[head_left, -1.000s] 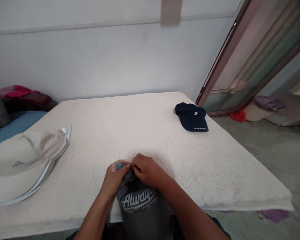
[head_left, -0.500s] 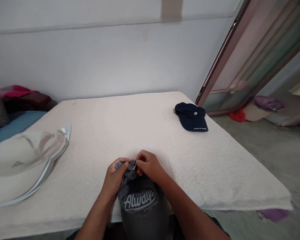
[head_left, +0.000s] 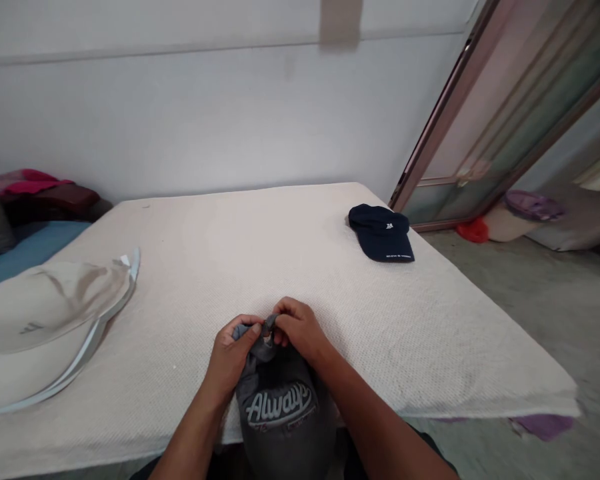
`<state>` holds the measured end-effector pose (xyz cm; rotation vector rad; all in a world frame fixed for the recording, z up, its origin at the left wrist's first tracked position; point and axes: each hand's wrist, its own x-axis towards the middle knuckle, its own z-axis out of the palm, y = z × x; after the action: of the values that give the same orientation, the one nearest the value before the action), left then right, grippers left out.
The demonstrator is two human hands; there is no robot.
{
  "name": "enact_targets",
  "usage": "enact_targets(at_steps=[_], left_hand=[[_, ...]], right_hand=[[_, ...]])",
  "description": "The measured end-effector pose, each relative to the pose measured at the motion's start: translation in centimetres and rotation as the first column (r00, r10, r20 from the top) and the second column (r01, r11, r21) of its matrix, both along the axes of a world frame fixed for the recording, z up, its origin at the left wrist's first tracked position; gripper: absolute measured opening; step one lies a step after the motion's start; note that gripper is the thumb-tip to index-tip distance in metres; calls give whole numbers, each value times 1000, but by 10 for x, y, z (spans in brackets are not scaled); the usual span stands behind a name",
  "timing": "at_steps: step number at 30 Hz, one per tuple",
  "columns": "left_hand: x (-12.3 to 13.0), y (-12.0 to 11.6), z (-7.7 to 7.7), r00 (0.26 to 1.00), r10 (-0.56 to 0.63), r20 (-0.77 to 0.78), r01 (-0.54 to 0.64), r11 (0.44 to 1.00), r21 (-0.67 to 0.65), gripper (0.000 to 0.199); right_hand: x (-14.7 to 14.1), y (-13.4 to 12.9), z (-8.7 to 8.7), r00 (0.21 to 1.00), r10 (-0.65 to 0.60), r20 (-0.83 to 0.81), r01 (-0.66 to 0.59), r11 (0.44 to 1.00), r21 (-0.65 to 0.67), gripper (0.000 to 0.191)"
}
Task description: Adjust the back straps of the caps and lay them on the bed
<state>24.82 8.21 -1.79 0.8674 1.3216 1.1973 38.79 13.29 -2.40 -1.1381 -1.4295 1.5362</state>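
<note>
A dark grey baseball cap (head_left: 285,437) with "Always" embroidered on its front hangs at the near edge of the table, brim toward me. Its back strap is pinched between both hands. My left hand (head_left: 234,350) is closed on the left side of the strap, thumb on top. Close beside it, my right hand (head_left: 299,328) grips the strap's other end with thumb and fingers. A small buckle seems to lie between the fingertips, partly hidden.
Stacked cream caps (head_left: 45,313) lie at the left of the table. A navy cap (head_left: 383,233) rests at the far right. Both are on a white textured cloth (head_left: 220,253). Beyond stands a pale wall (head_left: 205,120); a bin (head_left: 517,217) is on the floor at right.
My right fingers have shifted slightly up at the strap, which now stands bent up between the hands. The cap stays in nearly the same place.
</note>
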Motion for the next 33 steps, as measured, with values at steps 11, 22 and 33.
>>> enact_targets(at_steps=[11,22,33], left_hand=[[-7,-4,5,979,-22,201,16,999,32,13],[-10,-3,1,969,68,239,-76,997,23,18],[-31,4,4,659,285,696,-331,941,-71,19]], right_hand=[[14,13,4,1000,-30,-4,29,944,329,17],[15,9,2,969,243,-38,-238,966,101,17],[20,19,-5,961,-227,-156,192,958,-212,26]])
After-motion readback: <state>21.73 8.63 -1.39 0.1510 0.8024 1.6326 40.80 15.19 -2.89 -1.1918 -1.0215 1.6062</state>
